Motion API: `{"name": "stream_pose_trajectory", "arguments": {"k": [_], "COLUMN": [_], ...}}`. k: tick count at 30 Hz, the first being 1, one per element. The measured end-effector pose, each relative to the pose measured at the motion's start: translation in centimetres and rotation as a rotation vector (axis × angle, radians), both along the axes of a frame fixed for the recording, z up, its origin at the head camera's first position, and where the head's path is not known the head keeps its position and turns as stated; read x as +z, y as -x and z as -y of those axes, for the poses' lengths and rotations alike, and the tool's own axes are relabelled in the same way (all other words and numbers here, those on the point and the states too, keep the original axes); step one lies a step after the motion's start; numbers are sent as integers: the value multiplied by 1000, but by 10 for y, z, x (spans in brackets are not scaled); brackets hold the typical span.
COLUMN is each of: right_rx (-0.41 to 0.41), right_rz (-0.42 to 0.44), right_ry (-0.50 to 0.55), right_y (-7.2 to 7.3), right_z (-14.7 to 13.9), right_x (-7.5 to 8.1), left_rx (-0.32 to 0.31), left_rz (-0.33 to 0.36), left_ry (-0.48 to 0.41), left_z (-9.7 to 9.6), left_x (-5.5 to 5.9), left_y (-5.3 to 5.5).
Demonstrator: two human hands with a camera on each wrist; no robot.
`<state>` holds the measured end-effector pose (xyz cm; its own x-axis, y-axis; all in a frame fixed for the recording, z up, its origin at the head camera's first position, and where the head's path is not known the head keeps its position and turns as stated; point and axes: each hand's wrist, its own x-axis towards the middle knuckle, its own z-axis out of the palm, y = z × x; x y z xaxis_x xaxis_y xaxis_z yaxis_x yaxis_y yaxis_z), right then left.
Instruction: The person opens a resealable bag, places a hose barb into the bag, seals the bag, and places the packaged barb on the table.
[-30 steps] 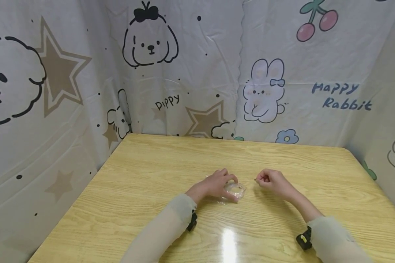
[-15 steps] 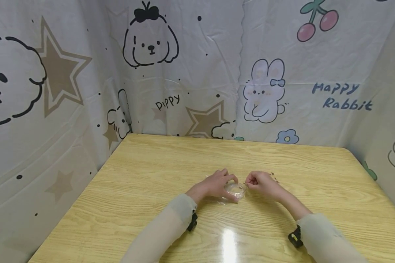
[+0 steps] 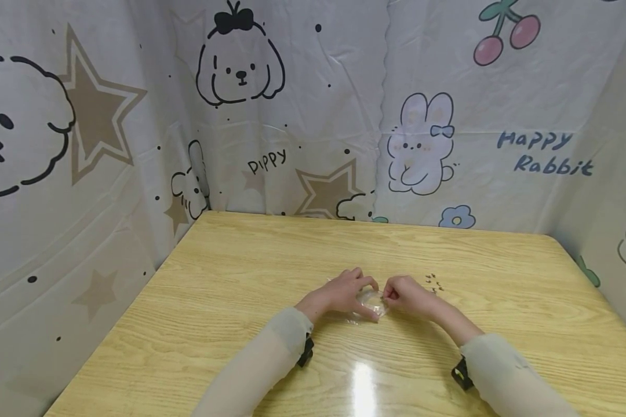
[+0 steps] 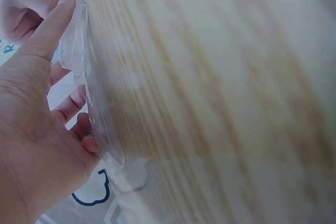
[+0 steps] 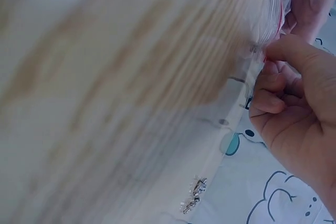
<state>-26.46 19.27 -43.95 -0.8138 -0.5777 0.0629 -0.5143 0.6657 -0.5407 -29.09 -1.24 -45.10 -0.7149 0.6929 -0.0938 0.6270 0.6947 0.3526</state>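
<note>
Near the middle of the table, my left hand [image 3: 344, 292] holds a clear plastic zip bag [image 3: 371, 301], its thumb and fingers spread round the mouth. The left wrist view shows the thumb along one side of the crinkled zip bag [image 4: 73, 51]. My right hand [image 3: 408, 295] is at the bag's right-hand mouth, thumb and forefinger pinched together. A tiny dark screw-like piece [image 5: 254, 49] shows by those fingertips in the right wrist view; most of it is hidden. A red line runs along the zip bag [image 5: 270, 19].
Several small metal screw-like pieces [image 3: 434, 284] lie loose on the wood-grain table [image 3: 250, 255], behind my right wrist. A printed curtain [image 3: 302, 104] hangs along the table's back and sides.
My right hand has moved left with the small screw-like piece, from beside the bag to its mouth, uncovering the loose pieces on the table. The left hand and bag have stayed put.
</note>
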Motion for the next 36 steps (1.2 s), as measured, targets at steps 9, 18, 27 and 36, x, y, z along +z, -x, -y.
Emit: {"name": "stream_pose_trajectory", "arguments": {"k": [9,18,27,36], "right_rx": [27,-195,-276,-318], "right_rz": [-53,-1,9,4], "right_ry": [81,42,40,27], "right_y": [1,-4,-5,-10], "right_z": [-4,-17,-45,-70], "right_x": [-5,3,0,1], "left_rx": [0,3,1,0], "left_rz": [-3,-9,-12,-12], "left_ry": [6,7,12,14], "left_z": [-1,0,-1,0], "left_x": [1,3,2,1], "left_y": [0,-1,-1,-1]}}
